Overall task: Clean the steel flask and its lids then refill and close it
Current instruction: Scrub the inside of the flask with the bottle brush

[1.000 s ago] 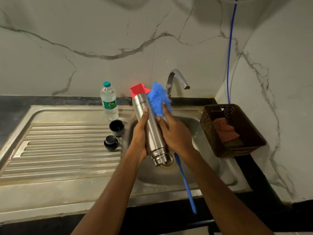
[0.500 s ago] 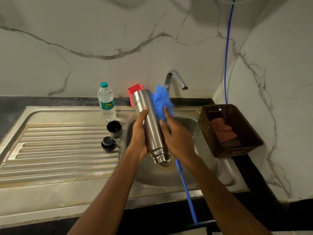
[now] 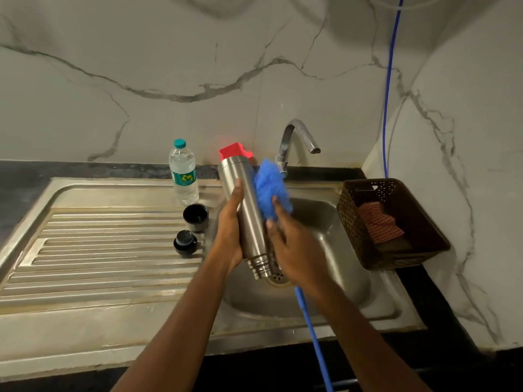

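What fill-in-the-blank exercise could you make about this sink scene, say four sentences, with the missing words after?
1. The left hand holds the steel flask above the ____.
2. The brush gripped by the right hand has a fluffy head coloured ____.
3. ____ black lids stand on the drainboard.
4. The checked cloth lies inside the brown ____.

Missing words: sink; blue; two; basket.

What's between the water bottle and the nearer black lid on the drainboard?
Only the cup-shaped black lid, seen in the head view.
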